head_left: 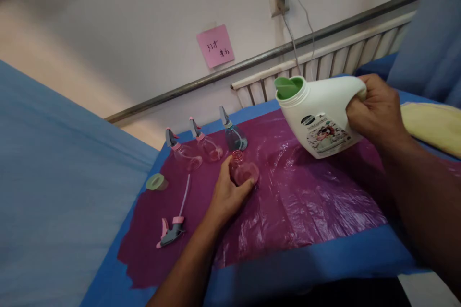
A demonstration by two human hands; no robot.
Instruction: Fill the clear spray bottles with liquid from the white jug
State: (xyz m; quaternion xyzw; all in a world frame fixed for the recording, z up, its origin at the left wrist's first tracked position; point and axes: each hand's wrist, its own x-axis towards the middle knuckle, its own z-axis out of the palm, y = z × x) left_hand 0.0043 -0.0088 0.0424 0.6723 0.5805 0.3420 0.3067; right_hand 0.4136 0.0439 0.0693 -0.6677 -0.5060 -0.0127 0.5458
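Note:
My left hand (226, 192) is wrapped round a small clear pink bottle (244, 169) standing open-necked on the purple plastic sheet (306, 201). My right hand (378, 108) grips the handle of a white detergent jug (320, 115), held tilted above the sheet with its open green spout (288, 86) pointing left, to the upper right of the pink bottle. A pink and grey spray head with its tube (173, 230) lies on the sheet to the left of my left arm. A green cap (155, 182) rests at the sheet's left edge.
Three spray bottles with trigger heads stand in a row behind the pink bottle: two pink (182, 151) (207, 146) and one blue (234, 136). Blue cloth (324, 259) covers the table. A yellow cloth (432, 124) lies at the right. A radiator (324, 64) and wall run behind.

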